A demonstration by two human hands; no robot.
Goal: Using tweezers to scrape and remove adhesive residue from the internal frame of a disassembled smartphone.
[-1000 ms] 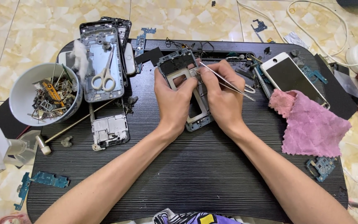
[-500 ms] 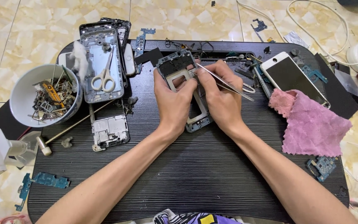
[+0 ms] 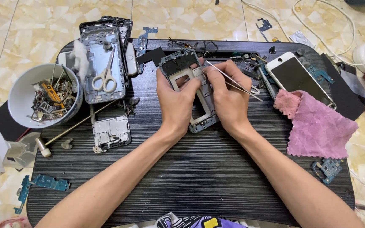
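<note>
Black surface (image 3: 191, 177): left of our grips, bowl (image 3: 22, 99) holds scrap; left hand (image 3: 176, 99) clasps phone frame (image 3: 199, 105), right hand (image 3: 229, 99) pinches tweezers (image 3: 237, 82).

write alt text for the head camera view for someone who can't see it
Seen from above, a left hand steadies a stripped phone frame on a black table while the right hand works metal tweezers at it. A white bowl of scrap parts and scissors lie left; a white phone and pink cloth lie right.
</note>
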